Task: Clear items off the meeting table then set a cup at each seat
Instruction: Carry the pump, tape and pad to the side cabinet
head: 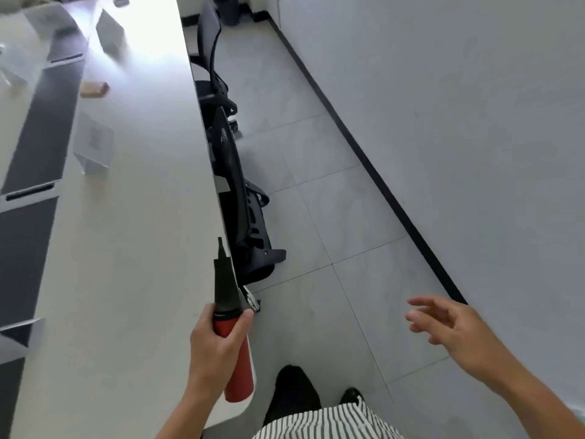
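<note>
My left hand (pixel 213 346) grips a red hand pump (pixel 235 350) with a black nozzle pointing up and away, held over the right edge of the long white meeting table (pixel 136 248). My right hand (pixel 449 324) hangs in the air over the floor, fingers spread and holding nothing. On the table lie a small brown object (pixel 94 89) and clear acrylic sign stands (pixel 93 144), one more clear stand farther back (pixel 109 36). No cup is in view.
Black office chairs (pixel 243 198) are pushed in along the table's right side. A grey tiled aisle (pixel 316 185) runs between chairs and a white wall (pixel 459 122). A dark strip with cable boxes (pixel 34 153) runs down the table's middle. My feet (pixel 297 394) stand on the tiles.
</note>
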A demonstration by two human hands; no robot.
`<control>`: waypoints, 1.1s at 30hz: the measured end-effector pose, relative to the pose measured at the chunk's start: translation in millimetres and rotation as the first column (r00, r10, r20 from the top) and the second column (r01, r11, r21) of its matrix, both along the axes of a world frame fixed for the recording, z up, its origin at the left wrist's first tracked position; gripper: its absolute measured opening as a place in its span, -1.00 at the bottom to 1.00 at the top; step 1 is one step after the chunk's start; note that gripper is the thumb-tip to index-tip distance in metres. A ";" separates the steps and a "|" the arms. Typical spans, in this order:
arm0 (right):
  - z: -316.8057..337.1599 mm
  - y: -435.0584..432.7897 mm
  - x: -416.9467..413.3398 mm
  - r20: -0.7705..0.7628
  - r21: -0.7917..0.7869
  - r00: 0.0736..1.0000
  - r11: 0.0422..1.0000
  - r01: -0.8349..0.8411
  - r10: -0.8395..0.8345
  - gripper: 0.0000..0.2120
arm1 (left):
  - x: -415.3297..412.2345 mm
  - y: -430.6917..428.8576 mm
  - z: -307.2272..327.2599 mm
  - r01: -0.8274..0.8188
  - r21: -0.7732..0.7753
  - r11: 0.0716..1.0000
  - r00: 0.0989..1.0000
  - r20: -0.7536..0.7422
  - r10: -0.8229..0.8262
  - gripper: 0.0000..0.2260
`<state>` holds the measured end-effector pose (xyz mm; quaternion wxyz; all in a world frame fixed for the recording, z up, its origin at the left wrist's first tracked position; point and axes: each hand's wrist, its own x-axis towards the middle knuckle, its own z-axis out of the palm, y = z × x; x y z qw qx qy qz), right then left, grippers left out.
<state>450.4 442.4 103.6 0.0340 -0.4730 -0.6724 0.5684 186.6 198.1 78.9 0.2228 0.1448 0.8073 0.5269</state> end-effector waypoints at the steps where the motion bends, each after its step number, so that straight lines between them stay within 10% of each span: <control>1: -1.8 13.7 -7.2 -0.003 -0.007 1.000 1.000 -0.006 0.006 -0.81 | -1.6 8.9 -2.0 -0.019 -0.006 1.000 1.000 0.002 0.019 -0.81; 20: 11.0 301.0 -211.8 -0.034 0.004 0.996 0.997 0.078 -0.077 -0.82 | -227.4 345.9 44.4 0.022 0.135 0.991 0.999 -0.031 -0.018 -0.84; 33: -4.9 557.7 -445.8 -0.018 0.016 0.951 0.951 -0.310 0.310 -0.84 | -350.1 474.1 27.5 -0.401 0.067 0.914 0.909 -0.092 0.406 -0.76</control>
